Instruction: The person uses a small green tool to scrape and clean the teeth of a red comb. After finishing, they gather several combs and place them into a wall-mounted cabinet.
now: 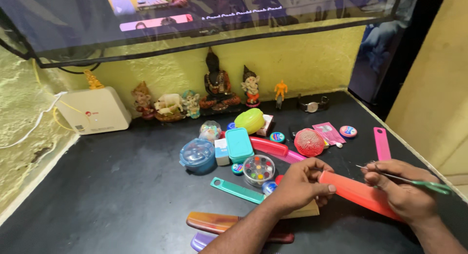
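1. A long, flat orange-red plastic comb [358,193] is held above the front right part of the black table [122,190], slanting down toward the right.
2. The left hand [300,183] is closed on the comb's upper left end, thumb on top and fingers curled beneath.
3. The right hand [404,190] is wrapped around the comb's lower right end, and a pair of small green-handled scissors [414,181] is also pinched in it, the thin blades pointing left over the comb; how far the blades are parted cannot be told.
4. The comb is judged light, stiff and smooth, so somewhat slippery; its teeth would be the fragile part, and the solid spine or the ends are judged the safest places to be gripped.
5. Just left of the hands, a teal flat comb [237,190], a brown comb [219,222] and a round clear box of coloured beads [259,168] are lying on the table.
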